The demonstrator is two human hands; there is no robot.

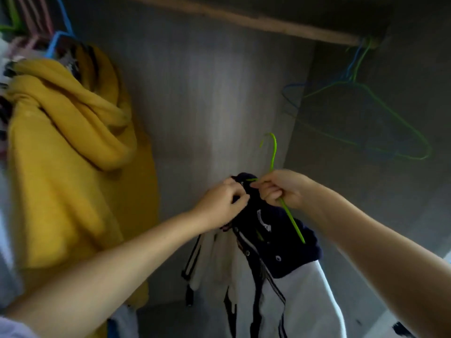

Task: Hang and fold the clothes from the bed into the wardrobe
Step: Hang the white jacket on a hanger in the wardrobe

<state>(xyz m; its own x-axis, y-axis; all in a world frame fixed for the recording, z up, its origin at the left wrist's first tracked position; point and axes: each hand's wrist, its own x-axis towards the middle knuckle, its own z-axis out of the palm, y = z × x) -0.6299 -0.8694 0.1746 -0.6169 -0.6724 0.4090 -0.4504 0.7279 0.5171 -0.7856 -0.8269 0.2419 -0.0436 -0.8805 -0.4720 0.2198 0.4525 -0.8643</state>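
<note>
Head view, facing into a grey wardrobe [219, 98] with a wooden rail [244, 19] crossing the top. At left, hanging from the rail among blue and pink hangers [57, 32], a large yellow hoodie [68, 152], hood drooping forward. At centre bottom, held up in front of the wardrobe's back panel, a navy and white jacket [280, 264] with snap buttons and striped trim, its white lower part trailing down out of frame. On the right, hooked over the far end of the rail against the side wall, empty green and blue hangers [380, 123]. Threaded into the jacket's collar, a green hanger [274, 152], hook standing upright above the hands, one arm slanting down over the navy shoulder. Left hand [222, 203] with grip clenched on the dark collar fabric, fingers pinching it just beside the hanger's neck. Right hand [280, 189] with grip grasping the green hanger just below its hook, fingers curled round the wire. Both hands almost touching.
</note>
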